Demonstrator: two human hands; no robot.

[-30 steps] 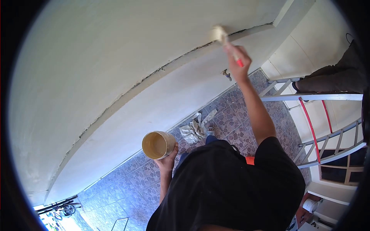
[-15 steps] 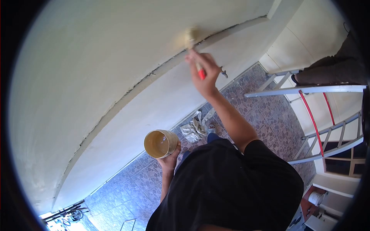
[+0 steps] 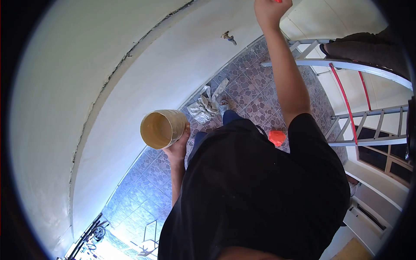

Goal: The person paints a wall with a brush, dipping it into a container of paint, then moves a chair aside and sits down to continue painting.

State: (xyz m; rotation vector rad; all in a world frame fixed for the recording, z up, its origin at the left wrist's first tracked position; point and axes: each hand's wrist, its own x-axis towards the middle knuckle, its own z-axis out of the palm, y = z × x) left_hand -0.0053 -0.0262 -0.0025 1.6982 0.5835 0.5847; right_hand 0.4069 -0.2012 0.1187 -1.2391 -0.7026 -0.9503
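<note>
My left hand [image 3: 177,147] is wrapped round the lower side of a cream paint pot [image 3: 177,123], which is tilted so that its mouth faces up toward me. Some pale liquid seems to lie in the bottom. At the top edge of the view my right hand [image 3: 272,14] is closed on a paintbrush, of which only a bit of the red handle [image 3: 278,1] shows. The bristles are out of view. Beside the pot rises a pale wall [image 3: 130,99], crossed by a long ledge with a rough, cracked edge [image 3: 113,74].
A metal ladder [image 3: 338,63] with red braces stands at right, with a person's trouser leg [image 3: 368,50] on it. A crumpled cloth [image 3: 203,108] and an orange-red object [image 3: 277,138] lie on the tiled floor [image 3: 247,93]. A tap [image 3: 229,38] sticks out of the wall.
My right hand has moved up and to the right with the paintbrush, away from the cracked ledge. The view has shifted, and the pot appears higher and further left.
</note>
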